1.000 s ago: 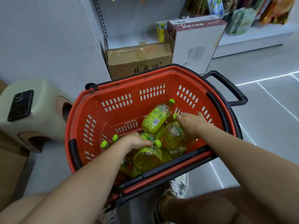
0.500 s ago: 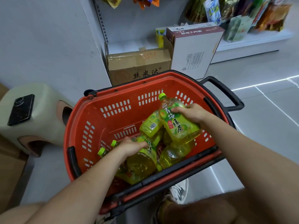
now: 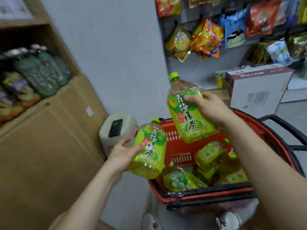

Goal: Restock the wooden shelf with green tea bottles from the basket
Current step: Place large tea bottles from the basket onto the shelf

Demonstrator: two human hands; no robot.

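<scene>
left hand (image 3: 122, 155) wraps first green tea bottle (image 3: 149, 148), right hand (image 3: 211, 107) grips second bottle (image 3: 186, 113) higher, both held over red basket (image 3: 181, 146) at near right; wooden shelf (image 3: 54, 113) left, well apart

The left grip (image 3: 123, 155) now holds a green tea bottle (image 3: 150, 150) lifted clear of the basket (image 3: 181, 146); the right grip (image 3: 211, 107) has raised a second bottle (image 3: 186, 117) higher.

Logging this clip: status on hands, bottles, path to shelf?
Left hand grips lower green tea bottle, right hand grips upper green tea bottle. Both clear of red basket. Wooden shelf to left, path open.
</scene>
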